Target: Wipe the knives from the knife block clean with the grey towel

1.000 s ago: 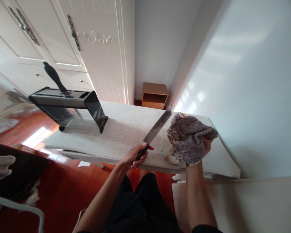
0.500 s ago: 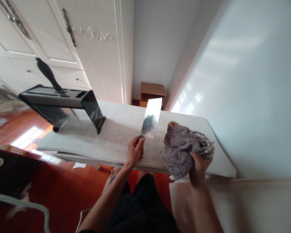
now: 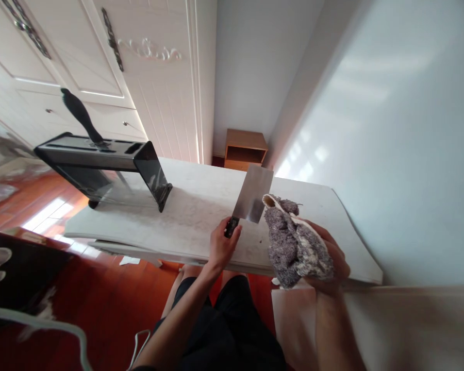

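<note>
My left hand (image 3: pixel 223 245) is wrapped round the dark handle of a cleaver (image 3: pixel 254 191), whose broad steel blade points away from me over the white tabletop. In my right hand (image 3: pixel 332 257) is a bunched grey-purple cloth (image 3: pixel 290 242) with pale patches, held just right of the blade. Cloth and blade look very close; whether they touch I cannot tell. At the left of the table stands a knife block (image 3: pixel 112 154) with dark ends and clear sides. One black-handled knife (image 3: pixel 81 114) sticks up from its top.
The long white table (image 3: pixel 193 180) runs across in front of my knees. Behind it are a white wardrobe (image 3: pixel 166 98) and a small wooden cabinet (image 3: pixel 246 139). A pale glossy wall (image 3: pixel 410 129) rises on the right. A white hose or cable (image 3: pixel 42 323) hangs at lower left.
The cleaver has shifted slightly right and its blade has turned, losing its bright glare. My right hand has rotated and gathered the cloth into a tighter bunch nearer the blade.
</note>
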Tool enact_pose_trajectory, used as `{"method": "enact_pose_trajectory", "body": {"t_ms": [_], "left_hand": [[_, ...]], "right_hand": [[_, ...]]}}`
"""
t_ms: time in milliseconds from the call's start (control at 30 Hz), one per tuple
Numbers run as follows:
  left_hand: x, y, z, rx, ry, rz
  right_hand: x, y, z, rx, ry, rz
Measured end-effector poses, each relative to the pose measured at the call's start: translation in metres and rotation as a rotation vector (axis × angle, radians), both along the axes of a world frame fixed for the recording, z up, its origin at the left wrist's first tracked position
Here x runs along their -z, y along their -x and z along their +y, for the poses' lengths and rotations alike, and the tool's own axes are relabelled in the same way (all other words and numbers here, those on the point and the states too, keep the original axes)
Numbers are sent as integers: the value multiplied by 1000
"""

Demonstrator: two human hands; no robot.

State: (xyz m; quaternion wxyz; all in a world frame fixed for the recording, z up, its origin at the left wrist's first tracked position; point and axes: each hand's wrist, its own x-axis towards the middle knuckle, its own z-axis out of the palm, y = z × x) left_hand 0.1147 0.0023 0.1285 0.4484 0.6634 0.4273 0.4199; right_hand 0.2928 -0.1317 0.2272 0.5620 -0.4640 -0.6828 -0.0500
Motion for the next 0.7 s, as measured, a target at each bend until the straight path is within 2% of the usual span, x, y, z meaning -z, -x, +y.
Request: {"method": "enact_pose_trajectory", "body": {"t_ms": [133,333,467,600,700], "left_hand": [[-2,2,-1,60,-50,13],[1,2,-1,131,-110,20],[3,2,0,151,-123,27],[4,3,-1,160,-148,56],[4,3,-2,180,-165,93]], "right_hand": [[-7,-8,13,-91,160,-154],[8,-11,53,-70,345,-516],[16,-6,74,116,392,-652],[17,0,81,343,420,-615],[17,9,82,461,442,-573]]}}
